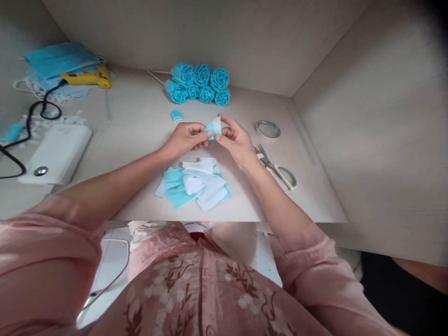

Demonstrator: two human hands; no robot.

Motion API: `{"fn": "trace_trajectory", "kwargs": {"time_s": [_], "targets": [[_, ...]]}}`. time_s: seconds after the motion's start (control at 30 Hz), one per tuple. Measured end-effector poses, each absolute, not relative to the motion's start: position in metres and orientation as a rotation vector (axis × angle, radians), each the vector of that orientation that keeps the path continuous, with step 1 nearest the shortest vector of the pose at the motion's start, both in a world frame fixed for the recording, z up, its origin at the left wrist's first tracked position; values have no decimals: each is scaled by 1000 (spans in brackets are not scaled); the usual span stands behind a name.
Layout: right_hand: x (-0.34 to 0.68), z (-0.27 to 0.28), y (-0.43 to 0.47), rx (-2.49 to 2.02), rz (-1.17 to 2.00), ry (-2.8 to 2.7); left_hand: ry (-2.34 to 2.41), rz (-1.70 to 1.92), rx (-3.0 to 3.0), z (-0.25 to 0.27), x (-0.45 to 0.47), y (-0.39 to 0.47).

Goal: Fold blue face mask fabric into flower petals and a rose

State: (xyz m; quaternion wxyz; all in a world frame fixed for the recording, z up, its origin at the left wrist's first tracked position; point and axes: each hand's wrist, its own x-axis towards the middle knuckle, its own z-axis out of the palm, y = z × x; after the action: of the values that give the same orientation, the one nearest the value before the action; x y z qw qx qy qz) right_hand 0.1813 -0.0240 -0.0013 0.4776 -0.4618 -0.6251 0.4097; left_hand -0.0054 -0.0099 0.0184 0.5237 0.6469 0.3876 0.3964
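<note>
nearest: pink printed shirt [203, 289], sleeves up at the elbows, both forearms reaching in over the desk [241, 203] and angled toward each other. pile of cut blue and white pieces [191, 186] on the desk between the forearms, near the front edge. scissors [269, 164] right of that, just beside the right wrist, blades pointing away; closest thing to the right arm. left hand [187, 139] and right hand [238, 142] close together past the pile, thumbs and fingers pinched on one folded blue-white piece [213, 127], held up between them; right index raised behind its top edge. white device with a round button [59, 149] well left of the left hand. tape roll [269, 136] right of the right hand. small blue piece [177, 115] lying just beyond the left hand. white scraps [65, 122] far left, black cable [30, 119] running past them to a yellow glue gun [82, 78] by stacked blue masks [61, 60]. farthest: blue roses [201, 83] in two rows, thin sticks [161, 72] poking out left, near the back panel [210, 37].
</note>
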Motion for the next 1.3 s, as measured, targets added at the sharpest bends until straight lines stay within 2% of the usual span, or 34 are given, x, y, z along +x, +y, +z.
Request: {"fn": "trace_trajectory", "kwargs": {"time_s": [0.57,0.83,1.3], "targets": [[176,8,-32,-1090,1028,-1502,896,844,1628,17,-4,-12],[176,13,-35,-1165,726,-1632,875,810,1618,17,-4,-12],[187,7,-30,-944,188,-1962,768,852,1415,14,-7,-11]]}}
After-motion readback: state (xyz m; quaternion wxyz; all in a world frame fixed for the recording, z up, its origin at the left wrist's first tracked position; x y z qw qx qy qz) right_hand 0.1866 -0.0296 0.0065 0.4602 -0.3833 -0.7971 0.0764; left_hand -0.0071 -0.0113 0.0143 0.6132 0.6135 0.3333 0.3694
